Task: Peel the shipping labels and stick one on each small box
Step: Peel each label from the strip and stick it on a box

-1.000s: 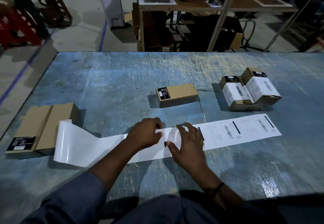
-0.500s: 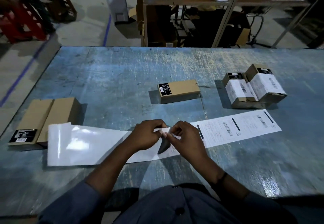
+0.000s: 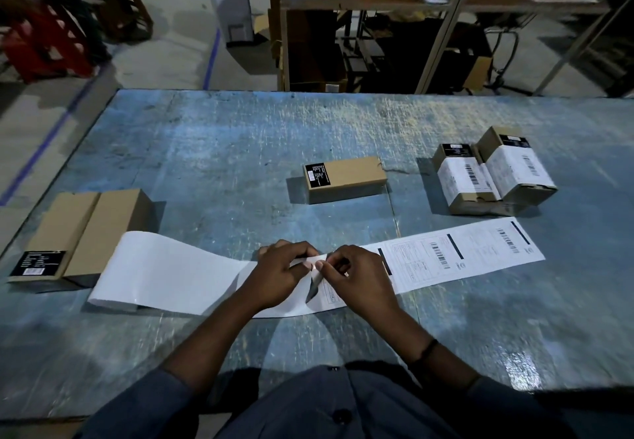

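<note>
A long white label strip [image 3: 456, 256] lies across the blue table [image 3: 212, 150]; its right part shows printed labels, its left part [image 3: 171, 270] is bare glossy backing. My left hand [image 3: 281, 274] pinches the backing at the strip's middle. My right hand [image 3: 356, 277] pinches the lifted corner of a label [image 3: 326, 292] there. One plain brown box [image 3: 346, 177] sits just beyond my hands. Two plain boxes [image 3: 82, 232] lie side by side at the left. Two labelled boxes [image 3: 494, 171] stand at the right.
Beyond the table's far edge stands a metal rack [image 3: 377, 20] with dark gear and trays. A red stool [image 3: 44, 47] and a wooden one are on the floor at the far left.
My hands rose from pressing the strip flat to pinching it together, and a label corner has lifted off the backing. The bare left end of the strip has shifted and settled flatter.
</note>
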Available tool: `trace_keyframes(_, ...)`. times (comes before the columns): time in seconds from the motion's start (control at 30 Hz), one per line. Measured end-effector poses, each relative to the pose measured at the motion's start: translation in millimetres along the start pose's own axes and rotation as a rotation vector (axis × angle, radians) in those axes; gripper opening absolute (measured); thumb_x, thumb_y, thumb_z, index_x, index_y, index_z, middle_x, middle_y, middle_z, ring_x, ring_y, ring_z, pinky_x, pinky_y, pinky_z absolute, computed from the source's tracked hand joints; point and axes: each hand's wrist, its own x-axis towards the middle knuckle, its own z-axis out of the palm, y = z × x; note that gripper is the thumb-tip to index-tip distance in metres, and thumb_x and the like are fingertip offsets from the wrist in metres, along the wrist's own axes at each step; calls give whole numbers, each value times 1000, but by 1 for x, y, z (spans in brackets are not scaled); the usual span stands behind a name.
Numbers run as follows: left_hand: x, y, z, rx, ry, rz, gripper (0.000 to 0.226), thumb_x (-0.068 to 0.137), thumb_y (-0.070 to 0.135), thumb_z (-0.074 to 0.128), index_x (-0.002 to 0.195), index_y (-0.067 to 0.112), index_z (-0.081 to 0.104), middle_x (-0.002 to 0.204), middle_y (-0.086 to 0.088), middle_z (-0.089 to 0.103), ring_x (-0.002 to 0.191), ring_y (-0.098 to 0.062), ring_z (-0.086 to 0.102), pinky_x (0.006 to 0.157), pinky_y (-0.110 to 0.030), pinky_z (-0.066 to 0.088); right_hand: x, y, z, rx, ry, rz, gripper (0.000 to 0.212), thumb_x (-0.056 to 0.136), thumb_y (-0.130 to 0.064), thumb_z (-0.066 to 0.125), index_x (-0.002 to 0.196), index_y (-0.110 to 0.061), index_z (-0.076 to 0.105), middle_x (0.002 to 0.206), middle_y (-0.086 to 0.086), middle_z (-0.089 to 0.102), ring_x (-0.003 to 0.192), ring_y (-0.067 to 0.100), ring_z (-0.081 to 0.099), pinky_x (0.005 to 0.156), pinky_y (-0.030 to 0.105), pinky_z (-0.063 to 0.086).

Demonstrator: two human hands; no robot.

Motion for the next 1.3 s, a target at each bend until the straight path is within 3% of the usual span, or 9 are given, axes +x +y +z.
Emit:
trace_keyframes(0.27, 1, -10, 3, -3, 14, 37, 29, 100, 17, 58, 99, 45, 67, 106, 13, 71, 109, -6, 56, 95, -28, 39, 0, 2, 7, -31, 37, -59, 17, 90, -34, 74, 81, -20, 73, 83, -6, 70, 74, 10, 65, 72, 32, 54)
trace_keyframes(0.4, 2, -11, 2, -20, -7, 46, 21, 96, 22, 55, 104, 35, 70, 107, 12, 72, 110, -6, 56, 97, -29, 40, -1, 4, 9, -61, 63, -82, 14, 89, -29, 73, 80, -19, 70, 80, -4, 68, 73, 13, 63, 67, 29, 48)
trace_keyframes(0.53, 3, -12, 0, -12, -4, 17, 24, 91, 26, 51, 100, 39, 69, 107, 13, 71, 111, -9, 57, 99, -36, 40, -2, 5, 8, -73, 83, -82, 15, 87, -28, 68, 80, -14, 71, 79, -1, 69, 72, 16, 62, 66, 29, 44)
trace_keyframes(0.67, 6, -7, 1, 22, 19, 17, 17, 97, 38, 53, 93, 39, 70, 101, 19, 72, 105, -4, 57, 98, -39, 41, -1, 1, 6, -24, 71, -17, 16, 84, -28, 66, 81, -14, 73, 80, -2, 72, 73, 15, 64, 68, 29, 48)
trace_keyframes(0.77, 7, -6, -1, 113, 67, 13, 15, 100, 44, 63, 101, 33, 73, 103, 18, 73, 102, -5, 58, 95, -38, 44, -1, 0, -1, 62, 71, 84, 10, 86, -21, 72, 78, -15, 74, 76, -6, 73, 70, 9, 66, 68, 25, 49)
trace_keyframes(0.93, 10, -10, -9, 191, 93, 14, 33, 94, 54, 54, 107, 31, 74, 105, 14, 74, 104, -13, 58, 99, -44, 44, -6, 2, -26, 280, 116, 234, 20, 86, -5, 66, 68, -9, 72, 64, -7, 74, 61, -2, 65, 62, 11, 45)
trace_keyframes(1.03, 10, -13, -13, 229, 98, 49, 28, 95, 51, 54, 106, 32, 72, 104, 16, 72, 104, -14, 57, 100, -47, 43, -9, 15, -44, 415, 162, 270, 27, 85, -1, 64, 60, -10, 68, 62, -1, 72, 62, 7, 65, 69, 24, 53)
trace_keyframes(1.13, 11, -14, -19, 301, 96, 64, 27, 95, 50, 53, 105, 33, 71, 104, 16, 71, 106, -15, 54, 99, -44, 40, -11, 36, -61, 545, 231, 332, 15, 75, -15, 67, 62, -7, 67, 62, 1, 68, 66, 19, 62, 77, 39, 52)
trace_keyframes(1.3, 14, -18, -36, 405, 118, 48, 33, 94, 52, 51, 109, 31, 72, 112, 10, 73, 114, -22, 54, 97, -42, 32, -18, 60, -90, 669, 277, 343, 15, 83, -8, 68, 68, -7, 70, 71, 8, 69, 77, 31, 65, 77, 44, 54)
